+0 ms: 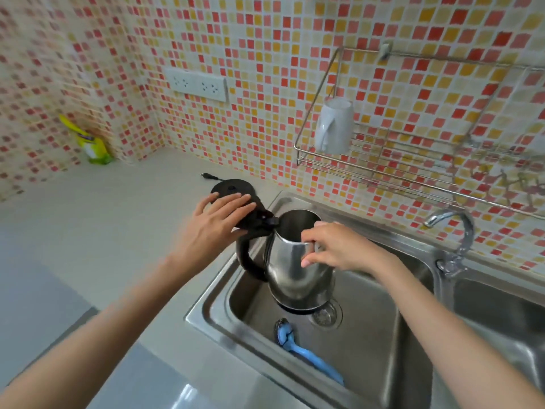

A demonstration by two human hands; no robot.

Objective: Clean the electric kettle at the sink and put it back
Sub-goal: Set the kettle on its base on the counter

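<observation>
In the sink (383, 343), right hand (333, 246) pinches the kettle (298, 276) rim; left hand (218, 219) lies spread on its opened lid (256, 214).

Silver kettle (298, 267), black lid (253, 215), blue brush (306, 355), red-orange mosaic wall (265, 69).

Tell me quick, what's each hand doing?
Left hand: open, fingers spread on the black hinged lid.
Right hand: closed on the shiny steel kettle's rim.

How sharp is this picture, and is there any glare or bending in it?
Head view: left hand and forearm smeared by motion blur; kettle and right hand fairly sharp; soft glare on the counter near the bottom edge; wide-angle bending curves the wall rack and sink edges.
</observation>
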